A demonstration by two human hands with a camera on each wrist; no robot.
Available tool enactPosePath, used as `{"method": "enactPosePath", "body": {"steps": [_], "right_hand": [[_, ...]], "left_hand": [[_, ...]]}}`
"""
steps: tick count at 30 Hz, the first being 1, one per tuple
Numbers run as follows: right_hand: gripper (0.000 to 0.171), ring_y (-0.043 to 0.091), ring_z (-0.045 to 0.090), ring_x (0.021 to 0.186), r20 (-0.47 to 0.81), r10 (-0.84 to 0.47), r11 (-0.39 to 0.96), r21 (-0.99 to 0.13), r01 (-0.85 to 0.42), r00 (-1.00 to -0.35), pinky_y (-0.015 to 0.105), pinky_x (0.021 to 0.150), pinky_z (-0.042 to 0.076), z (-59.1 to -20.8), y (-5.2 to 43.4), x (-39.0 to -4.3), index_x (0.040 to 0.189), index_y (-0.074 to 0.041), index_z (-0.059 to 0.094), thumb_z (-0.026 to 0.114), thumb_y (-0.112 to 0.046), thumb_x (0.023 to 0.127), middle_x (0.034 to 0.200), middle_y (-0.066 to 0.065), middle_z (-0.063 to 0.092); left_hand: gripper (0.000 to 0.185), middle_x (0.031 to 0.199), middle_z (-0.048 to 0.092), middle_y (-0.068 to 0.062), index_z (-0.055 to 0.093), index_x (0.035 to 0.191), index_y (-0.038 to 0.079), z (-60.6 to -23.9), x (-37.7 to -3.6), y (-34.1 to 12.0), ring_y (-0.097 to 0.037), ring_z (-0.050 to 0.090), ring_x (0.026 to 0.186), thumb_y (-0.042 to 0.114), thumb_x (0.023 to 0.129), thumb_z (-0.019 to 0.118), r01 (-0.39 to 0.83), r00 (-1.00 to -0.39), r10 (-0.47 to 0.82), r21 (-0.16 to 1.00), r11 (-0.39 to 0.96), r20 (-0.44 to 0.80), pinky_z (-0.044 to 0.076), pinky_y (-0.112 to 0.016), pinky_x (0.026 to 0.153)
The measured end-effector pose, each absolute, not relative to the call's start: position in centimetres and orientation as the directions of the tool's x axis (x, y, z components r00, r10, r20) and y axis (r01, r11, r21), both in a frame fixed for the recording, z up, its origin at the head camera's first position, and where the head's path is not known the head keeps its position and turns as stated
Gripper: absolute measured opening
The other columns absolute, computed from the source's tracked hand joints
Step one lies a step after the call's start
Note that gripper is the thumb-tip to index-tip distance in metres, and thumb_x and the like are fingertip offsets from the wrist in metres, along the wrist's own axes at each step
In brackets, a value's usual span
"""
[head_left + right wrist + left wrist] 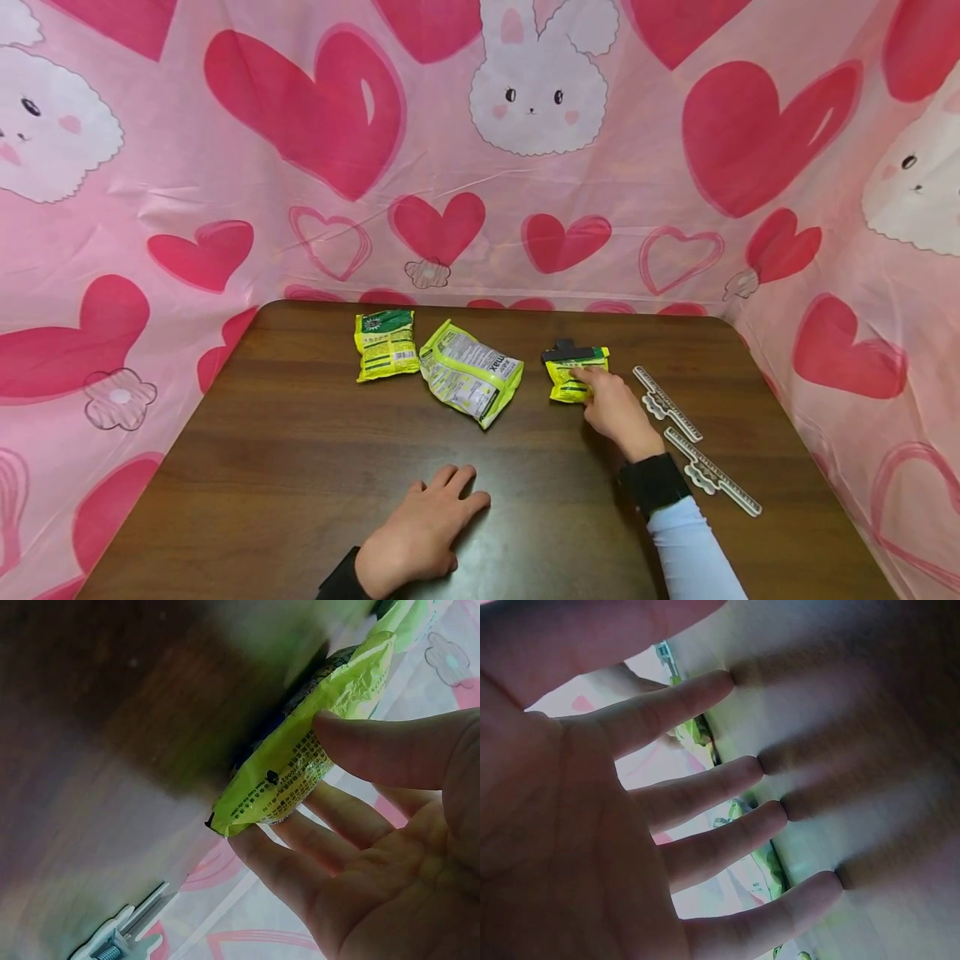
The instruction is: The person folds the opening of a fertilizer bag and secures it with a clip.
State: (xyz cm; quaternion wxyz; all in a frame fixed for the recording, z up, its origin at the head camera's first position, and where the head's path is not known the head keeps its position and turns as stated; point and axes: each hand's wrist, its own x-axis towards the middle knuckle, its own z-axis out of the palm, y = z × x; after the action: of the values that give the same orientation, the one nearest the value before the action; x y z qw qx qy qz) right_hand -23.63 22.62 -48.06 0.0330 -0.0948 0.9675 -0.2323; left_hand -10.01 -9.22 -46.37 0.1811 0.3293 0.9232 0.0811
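Observation:
My right hand (618, 412) touches a small yellow-green packet (567, 387) at the right of the table. A black clip (577, 353) lies across the packet's far edge. In the right wrist view my thumb (375, 746) lies against the near side of the packet (292, 769), and the fingers extend fairly straight along its other side; some fingertips are hidden behind it. At the front of the table my left hand (420, 527) rests with fingers spread and fingertips on the wood. Nothing is in it.
A larger yellow-green and grey bag (472, 373) lies mid-table, beside a yellow and green packet (387, 346) farther left. Right of my right hand lie two pale clips, a farther one (666, 403) and a nearer one (712, 472). Pink heart-patterned cloth (450, 167) surrounds the brown table (300, 467).

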Motion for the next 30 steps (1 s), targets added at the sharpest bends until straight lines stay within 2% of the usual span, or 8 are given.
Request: {"method": "enactPosePath", "body": {"steps": [13,23,26,30], "right_hand": [[0.063,0.045,0.056,0.13,-0.043,-0.176,0.856,-0.499,-0.132,-0.983,0.06,0.107,0.044,-48.1,23.0,-25.0,0.146,-0.001,0.06,0.064,0.014,0.085,0.148,0.028,0.054],[0.062,0.046,0.056,0.13,-0.035,-0.187,0.856,-0.497,-0.145,-0.982,0.061,0.107,0.043,-48.1,23.0,-25.0,0.146,-0.001,0.061,0.063,0.013,0.085,0.148,0.029,0.054],[0.058,0.047,0.054,0.133,-0.007,-0.21,0.867,-0.464,-0.183,-0.978,0.062,0.108,0.043,-48.1,23.0,-24.6,0.145,0.001,0.061,0.066,0.01,0.088,0.148,0.03,0.053],[0.052,0.048,0.051,0.135,0.051,-0.249,0.876,-0.415,-0.247,-0.967,0.062,0.108,0.042,-48.0,22.4,-23.3,0.142,0.002,0.063,0.072,0.003,0.09,0.147,0.032,0.052]], "left_hand": [[0.07,0.145,0.045,-0.006,0.06,0.135,0.029,-46.4,-9.9,-9.3,-0.028,0.043,0.129,0.016,0.077,0.095,0.586,-0.718,0.649,0.283,0.759,-0.254,0.047,-0.052,0.079],[0.069,0.146,0.044,-0.006,0.06,0.135,0.03,-46.6,-10.0,-9.4,-0.027,0.043,0.13,0.016,0.077,0.095,0.588,-0.714,0.654,0.294,0.753,-0.25,0.047,-0.052,0.079],[0.068,0.149,0.044,-0.005,0.06,0.137,0.031,-46.6,-10.2,-9.6,-0.028,0.042,0.132,0.024,0.079,0.095,0.586,-0.7,0.665,0.324,0.743,-0.259,0.047,-0.053,0.082],[0.063,0.157,0.042,-0.003,0.06,0.143,0.032,-46.3,-11.1,-11.2,-0.027,0.041,0.142,0.042,0.087,0.088,0.551,-0.66,0.686,0.422,0.72,-0.307,0.046,-0.058,0.096]]}}
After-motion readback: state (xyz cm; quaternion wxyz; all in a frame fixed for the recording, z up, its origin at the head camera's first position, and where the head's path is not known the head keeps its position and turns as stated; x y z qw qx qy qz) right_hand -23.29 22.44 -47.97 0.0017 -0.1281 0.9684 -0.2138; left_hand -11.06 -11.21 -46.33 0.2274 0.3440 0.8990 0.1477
